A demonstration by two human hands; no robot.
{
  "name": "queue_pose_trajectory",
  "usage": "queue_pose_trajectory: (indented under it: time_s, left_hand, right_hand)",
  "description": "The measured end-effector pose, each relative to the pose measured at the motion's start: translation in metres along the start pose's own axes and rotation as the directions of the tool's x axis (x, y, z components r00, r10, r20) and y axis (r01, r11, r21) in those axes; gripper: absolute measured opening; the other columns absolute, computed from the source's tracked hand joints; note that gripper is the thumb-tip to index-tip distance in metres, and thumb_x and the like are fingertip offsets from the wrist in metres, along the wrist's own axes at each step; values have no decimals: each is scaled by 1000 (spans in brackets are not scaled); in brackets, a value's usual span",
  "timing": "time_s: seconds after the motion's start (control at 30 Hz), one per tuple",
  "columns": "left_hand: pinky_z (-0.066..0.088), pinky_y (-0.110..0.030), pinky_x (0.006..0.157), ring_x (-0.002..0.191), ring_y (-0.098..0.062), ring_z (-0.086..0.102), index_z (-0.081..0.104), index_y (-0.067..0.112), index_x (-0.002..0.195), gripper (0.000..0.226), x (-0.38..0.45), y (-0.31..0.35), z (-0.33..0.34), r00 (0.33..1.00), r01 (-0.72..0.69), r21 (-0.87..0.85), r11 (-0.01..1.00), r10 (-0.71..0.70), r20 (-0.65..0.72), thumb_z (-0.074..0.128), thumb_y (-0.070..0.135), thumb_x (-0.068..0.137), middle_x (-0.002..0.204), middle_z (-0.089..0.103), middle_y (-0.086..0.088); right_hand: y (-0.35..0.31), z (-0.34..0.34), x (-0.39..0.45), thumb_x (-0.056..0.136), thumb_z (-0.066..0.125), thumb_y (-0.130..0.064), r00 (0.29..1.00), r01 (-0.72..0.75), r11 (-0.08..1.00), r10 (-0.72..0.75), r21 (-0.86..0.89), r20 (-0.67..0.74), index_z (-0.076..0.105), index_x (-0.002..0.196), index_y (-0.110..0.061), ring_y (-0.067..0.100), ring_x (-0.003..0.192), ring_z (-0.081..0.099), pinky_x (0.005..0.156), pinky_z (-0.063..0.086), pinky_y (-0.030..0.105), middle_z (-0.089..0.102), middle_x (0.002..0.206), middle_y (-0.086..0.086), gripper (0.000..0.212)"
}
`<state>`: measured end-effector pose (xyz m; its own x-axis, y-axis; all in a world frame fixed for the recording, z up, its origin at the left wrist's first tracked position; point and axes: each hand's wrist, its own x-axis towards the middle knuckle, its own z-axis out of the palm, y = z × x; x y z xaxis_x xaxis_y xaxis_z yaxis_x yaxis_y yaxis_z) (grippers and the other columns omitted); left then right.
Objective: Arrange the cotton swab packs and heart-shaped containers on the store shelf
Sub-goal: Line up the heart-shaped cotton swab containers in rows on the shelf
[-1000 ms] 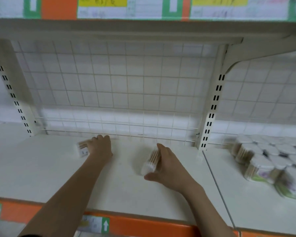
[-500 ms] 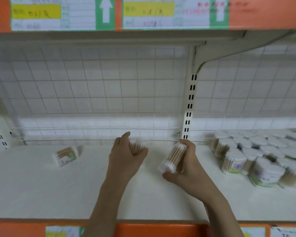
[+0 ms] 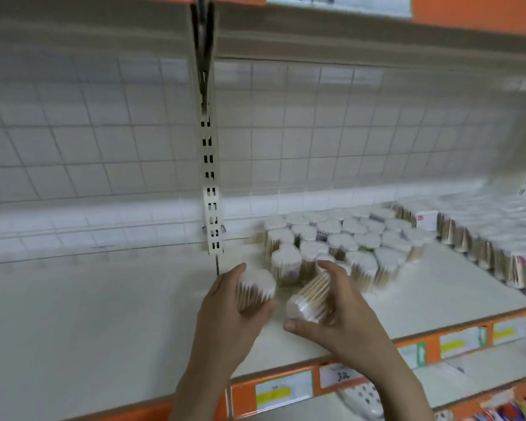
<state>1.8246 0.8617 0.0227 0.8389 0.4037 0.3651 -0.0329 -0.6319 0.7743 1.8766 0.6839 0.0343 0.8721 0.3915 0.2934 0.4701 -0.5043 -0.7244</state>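
Note:
My left hand (image 3: 225, 314) grips a heart-shaped container of cotton swabs (image 3: 255, 288), held roughly upright just above the white shelf (image 3: 88, 314). My right hand (image 3: 337, 314) grips a second heart-shaped container (image 3: 310, 296), tilted on its side with its white end toward the left. Both hands hover in front of a cluster of several heart-shaped containers (image 3: 340, 241) standing on the shelf right of the slotted upright (image 3: 210, 189). Rectangular cotton swab packs (image 3: 498, 256) stand in rows farther right.
A wire grid backs the shelf. An orange front rail with price labels (image 3: 286, 390) runs along the shelf edge. The upper shelf overhangs closely. A lower shelf with colourful goods (image 3: 513, 405) shows at the bottom right. The image is blurred by motion.
The view and both hands have swung right, from the left bay to the cluster of containers. The pack lying on the left part of the shelf is out of view.

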Motion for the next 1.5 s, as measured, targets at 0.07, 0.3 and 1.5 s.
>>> queue_pose_trajectory:
  time_s: [0.07, 0.3, 1.5]
  left_hand:
    - [41, -25, 95, 115, -10, 49, 46, 25, 134, 73, 1, 5, 17, 1000, -22, 19, 1000, 22, 4, 78, 38, 69, 127, 52, 9]
    - [42, -25, 93, 113, -15, 51, 43, 23, 136, 71, 2, 18, 67, 998, -54, 5, 999, 53, 44, 77, 29, 73, 129, 51, 4]
    - [40, -27, 94, 118, -24, 48, 36, 8, 140, 72, 8, 33, 114, 993, 30, 172, 985, -9, -120, 72, 22, 79, 133, 42, -9]
  right_hand:
    - [16, -13, -2, 46, 64, -79, 1000, -10, 1000, 11, 14, -18, 20, 126, -54, -3, 116, 36, 90, 33, 15, 35, 126, -23, 94]
    - [46, -42, -4, 45, 65, -81, 1000, 6, 998, -8, 56, 30, 19, 116, -66, -2, 119, 33, 93, 36, 18, 30, 121, -29, 86]
    - [99, -60, 12, 84, 63, -13, 897, 341, 940, -322, -13, 303, 37, 128, -37, 15, 98, 52, 88, 40, 17, 27, 121, -18, 57]
